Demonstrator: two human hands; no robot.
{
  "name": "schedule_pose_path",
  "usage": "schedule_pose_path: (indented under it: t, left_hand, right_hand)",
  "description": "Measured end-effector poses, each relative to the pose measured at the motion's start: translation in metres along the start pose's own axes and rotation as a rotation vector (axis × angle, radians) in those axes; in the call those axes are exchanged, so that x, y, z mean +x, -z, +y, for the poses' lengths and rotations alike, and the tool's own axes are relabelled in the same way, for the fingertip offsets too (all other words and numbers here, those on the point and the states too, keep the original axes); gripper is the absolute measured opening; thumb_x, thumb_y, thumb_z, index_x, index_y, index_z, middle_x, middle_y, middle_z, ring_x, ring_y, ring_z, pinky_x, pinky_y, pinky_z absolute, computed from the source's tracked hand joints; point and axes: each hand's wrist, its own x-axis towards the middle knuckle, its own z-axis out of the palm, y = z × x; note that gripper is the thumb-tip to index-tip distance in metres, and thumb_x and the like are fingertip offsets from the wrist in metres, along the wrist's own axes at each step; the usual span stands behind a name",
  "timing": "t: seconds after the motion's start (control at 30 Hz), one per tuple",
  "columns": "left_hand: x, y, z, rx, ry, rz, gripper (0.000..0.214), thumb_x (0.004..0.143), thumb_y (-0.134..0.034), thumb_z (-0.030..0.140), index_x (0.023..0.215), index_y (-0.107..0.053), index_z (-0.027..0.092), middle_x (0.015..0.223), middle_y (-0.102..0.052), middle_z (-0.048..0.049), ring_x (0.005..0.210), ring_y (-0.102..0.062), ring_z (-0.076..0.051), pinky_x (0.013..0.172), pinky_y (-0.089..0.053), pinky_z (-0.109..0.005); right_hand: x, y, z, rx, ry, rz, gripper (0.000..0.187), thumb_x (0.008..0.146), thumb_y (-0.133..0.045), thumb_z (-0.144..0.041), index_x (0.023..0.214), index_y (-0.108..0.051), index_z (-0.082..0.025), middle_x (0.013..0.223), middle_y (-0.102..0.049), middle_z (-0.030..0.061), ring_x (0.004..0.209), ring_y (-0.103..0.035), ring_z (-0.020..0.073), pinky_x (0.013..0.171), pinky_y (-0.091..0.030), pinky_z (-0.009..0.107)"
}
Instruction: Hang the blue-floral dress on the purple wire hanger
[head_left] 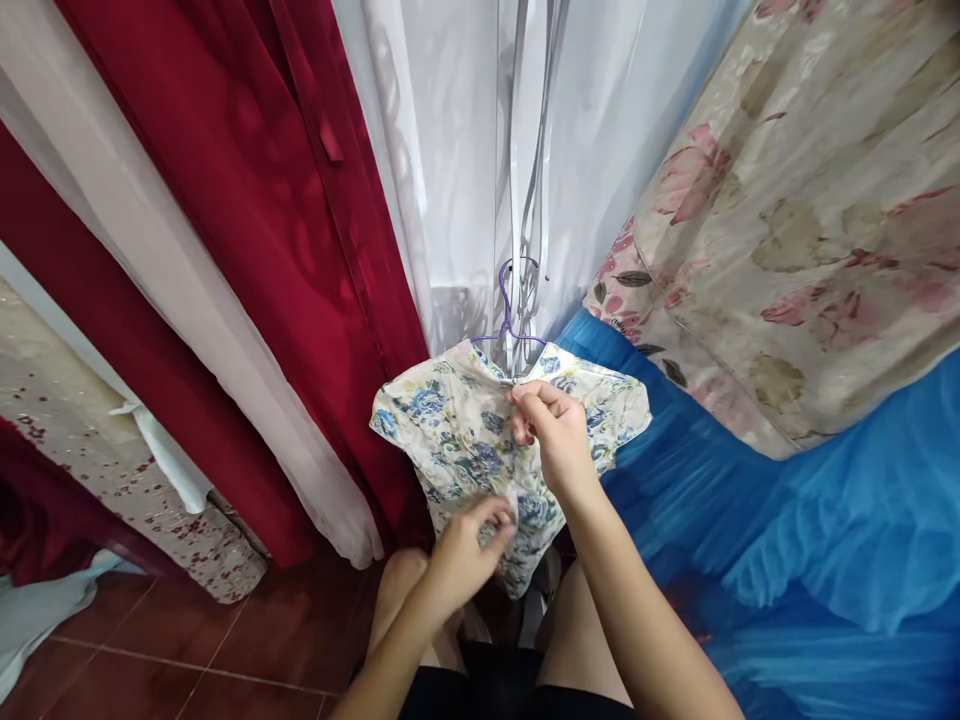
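A short-sleeved dress point(457, 430), white with blue flowers and green leaves, hangs in front of me from a thin purple hanger point(504, 290). At the middle of its neckline, my right hand point(551, 425) has thumb and fingers pinched together on the cloth edge. Whether a small fastener is also between them is too small to tell. Lower down, my left hand point(472, 550) is at the front of the dress, slightly blurred, its fingers curved with a gap to the thumb. The lower end of the dress hangs between my knees.
White ribbons point(517, 150) dangle behind the hanger, before white cloth point(450, 130). Red drapes point(247, 200) and a pale drape point(187, 290) hang at left. At right are a rose-patterned cloth point(795, 250) and blue gathered fabric point(825, 540). The floor is dark red tile point(142, 660).
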Motion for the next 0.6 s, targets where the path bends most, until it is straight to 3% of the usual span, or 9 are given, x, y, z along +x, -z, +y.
schedule_pose_path:
  t: [0.17,0.23,0.3,0.37,0.43,0.53,0.6]
  left_hand:
    - [0.071,0.049,0.056,0.114,-0.299,0.322,0.038,0.1,-0.052,0.026,0.138,-0.054,0.022,0.093,-0.067,-0.0031,0.087,-0.063,-0.016,0.088,-0.05,-0.031]
    - [0.096,0.057,0.074,0.173,-0.387,0.344,0.032,0.102,-0.051,0.027,0.133,-0.058,0.021,0.095,-0.064,-0.0028,0.085,-0.06,-0.015,0.085,-0.05,-0.029]
    - [0.112,0.058,0.086,0.249,-0.439,0.314,0.02,0.102,-0.05,0.026,0.114,-0.065,0.02,0.096,-0.063,-0.0029,0.086,-0.059,-0.015,0.083,-0.049,-0.029]
    - [0.119,0.057,0.091,0.313,-0.486,0.3,0.018,0.103,-0.049,0.025,0.098,-0.064,0.018,0.095,-0.062,-0.0033,0.089,-0.059,-0.016,0.085,-0.048,-0.03]
    - [0.121,0.059,0.093,0.348,-0.538,0.352,0.018,0.103,-0.048,0.024,0.094,-0.062,0.016,0.092,-0.062,-0.0036,0.092,-0.059,-0.017,0.087,-0.047,-0.031]
    - [0.124,0.079,0.087,0.335,-0.55,0.553,0.019,0.103,-0.05,0.026,0.095,-0.063,0.014,0.093,-0.062,-0.0042,0.093,-0.059,-0.017,0.089,-0.046,-0.032]
    - [0.13,0.104,0.073,0.212,-0.459,0.722,0.02,0.101,-0.054,0.029,0.097,-0.064,0.013,0.094,-0.063,-0.0038,0.093,-0.06,-0.016,0.088,-0.045,-0.03]
  right_hand:
    - [-0.012,0.01,-0.008,-0.096,0.044,-0.047,0.023,0.085,-0.066,-0.038,0.073,-0.061,-0.019,0.045,-0.054,-0.0052,0.041,-0.044,0.0088,0.047,-0.036,0.022]
    - [-0.013,0.013,-0.013,-0.144,0.063,-0.072,0.026,0.087,-0.067,-0.039,0.072,-0.06,-0.019,0.046,-0.054,-0.0049,0.042,-0.044,0.0091,0.047,-0.036,0.022]
    - [-0.01,0.014,-0.016,-0.18,0.091,-0.081,0.027,0.088,-0.066,-0.041,0.074,-0.059,-0.019,0.047,-0.053,-0.0051,0.043,-0.044,0.0094,0.047,-0.035,0.022]
    - [-0.004,0.015,-0.01,-0.241,0.123,-0.063,0.027,0.089,-0.064,-0.041,0.074,-0.058,-0.019,0.048,-0.052,-0.0053,0.043,-0.043,0.0093,0.046,-0.033,0.022]
    - [0.003,0.015,0.003,-0.359,0.14,-0.027,0.027,0.089,-0.063,-0.039,0.071,-0.057,-0.019,0.049,-0.051,-0.0048,0.044,-0.042,0.0092,0.046,-0.03,0.023]
    - [0.01,0.018,0.028,-0.536,0.117,-0.029,0.028,0.085,-0.063,-0.035,0.064,-0.052,-0.02,0.05,-0.05,-0.0042,0.045,-0.042,0.0097,0.047,-0.028,0.023]
    - [0.007,0.02,0.04,-0.561,0.073,-0.069,0.028,0.083,-0.062,-0.033,0.061,-0.049,-0.021,0.049,-0.049,-0.0046,0.045,-0.042,0.01,0.047,-0.028,0.023]
